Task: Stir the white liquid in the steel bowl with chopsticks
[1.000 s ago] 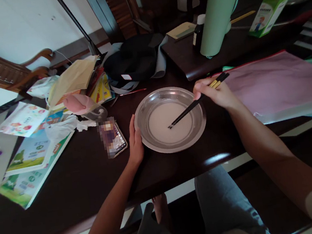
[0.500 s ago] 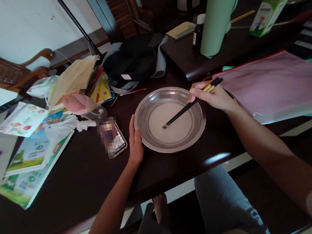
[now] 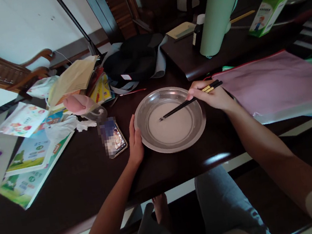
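Observation:
A shallow round stainless-steel basin (image 3: 175, 147) stands on the dark table and contains a milky white liquid (image 3: 172, 128). My left hand (image 3: 135, 145) holds its left edge, fingers along the outside and thumb at the rim. Over the right rim, my right hand (image 3: 210, 95) is closed around a pair of black chopsticks (image 3: 182, 105) with gold bands near the top. Their tips touch the liquid left of the basin's middle. A phone (image 3: 114, 139) lies just left of my left hand, its screen lit and partly pixelated.
Left are books (image 3: 29, 155), crumpled tissue (image 3: 63, 127) and a pink-topped clear container (image 3: 82, 104). Behind the basin sits a black bag (image 3: 135, 59). To the right lie a pink zip folder (image 3: 277, 87), a green cylinder (image 3: 222, 9), a dark bottle (image 3: 198, 32) and a small box (image 3: 269, 14).
The chopstick tips have shifted slightly left and away from me in the liquid, and the chopsticks lie a little flatter. My left hand and the basin stay put. The phone's picture has changed.

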`<state>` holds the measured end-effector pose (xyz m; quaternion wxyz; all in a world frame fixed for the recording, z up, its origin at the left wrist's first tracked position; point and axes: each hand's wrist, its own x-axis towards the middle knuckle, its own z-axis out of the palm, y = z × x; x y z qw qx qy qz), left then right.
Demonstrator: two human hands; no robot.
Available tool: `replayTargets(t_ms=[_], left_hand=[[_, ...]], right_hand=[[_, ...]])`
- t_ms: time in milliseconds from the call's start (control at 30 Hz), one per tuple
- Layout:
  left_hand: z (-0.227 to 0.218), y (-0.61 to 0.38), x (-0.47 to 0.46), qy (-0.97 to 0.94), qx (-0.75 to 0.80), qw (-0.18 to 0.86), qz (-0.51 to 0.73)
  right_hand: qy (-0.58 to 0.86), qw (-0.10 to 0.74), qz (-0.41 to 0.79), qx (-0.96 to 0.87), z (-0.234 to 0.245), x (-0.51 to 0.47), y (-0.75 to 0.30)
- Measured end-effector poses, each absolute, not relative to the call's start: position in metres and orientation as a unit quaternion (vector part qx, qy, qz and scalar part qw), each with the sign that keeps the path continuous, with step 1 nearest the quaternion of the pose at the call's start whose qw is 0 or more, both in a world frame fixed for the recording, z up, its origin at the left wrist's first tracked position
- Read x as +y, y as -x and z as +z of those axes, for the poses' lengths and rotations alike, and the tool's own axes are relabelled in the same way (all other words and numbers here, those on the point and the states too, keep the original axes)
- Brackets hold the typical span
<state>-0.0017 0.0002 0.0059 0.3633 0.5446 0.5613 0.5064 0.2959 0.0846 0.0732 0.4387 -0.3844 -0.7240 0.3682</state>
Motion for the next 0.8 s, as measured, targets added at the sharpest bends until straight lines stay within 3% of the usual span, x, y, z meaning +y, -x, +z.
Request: replayTargets(t_ms=[167,367,567,800], left_hand=[[0.003,0.004,0.001,-0.551,0.558,0.362,0.504],[0.005,0.003,0.001,-0.548,0.561,0.362,0.504],[0.008,0.002,0.0,-0.553,0.561,0.358,0.502],[0.005,0.002,0.0,-0.543,0.561,0.366,0.506]], right_hand=[[0.389,0.531,0.37,-0.656,0.072,0.091,-0.304],[0.363,0.414,0.402,-0.731,0.074,0.083,-0.294],[0.386,0.53,0.362,-0.662,0.072,0.091,-0.304],[0.364,0.413,0.396,-0.735,0.074,0.082,-0.294]])
